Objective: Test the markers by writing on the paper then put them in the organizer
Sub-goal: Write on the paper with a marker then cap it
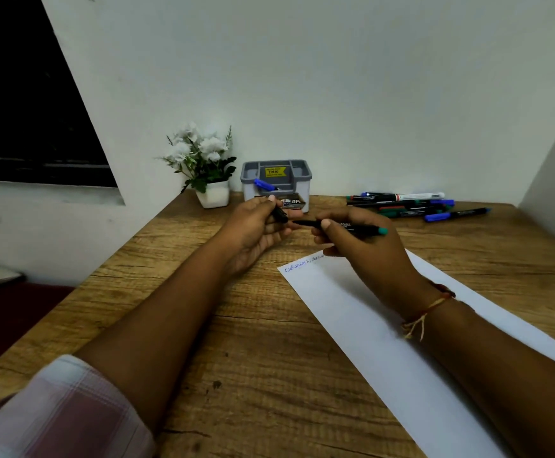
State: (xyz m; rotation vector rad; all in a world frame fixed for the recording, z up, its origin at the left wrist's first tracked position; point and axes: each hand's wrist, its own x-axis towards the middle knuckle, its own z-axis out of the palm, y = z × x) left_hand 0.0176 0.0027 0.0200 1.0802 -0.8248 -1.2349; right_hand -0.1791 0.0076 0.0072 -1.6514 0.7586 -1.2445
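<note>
My right hand (359, 246) grips a black marker (355, 228) with a teal end, held level above the table with its bare tip pointing left. My left hand (256, 226) pinches the marker's black cap (281, 214) just left of that tip, a small gap between them. A white sheet of paper (385, 342) lies under my right forearm, with a short line of blue and dark scribbles at its top left corner. The grey organizer (276, 180) stands by the wall behind my hands, with one blue-capped marker (264, 185) in it.
Several markers (408, 204) in blue, green, red and white lie in a pile at the back right of the wooden table (236, 358). A white pot of white flowers (206, 173) stands left of the organizer. Walls close off the back and right.
</note>
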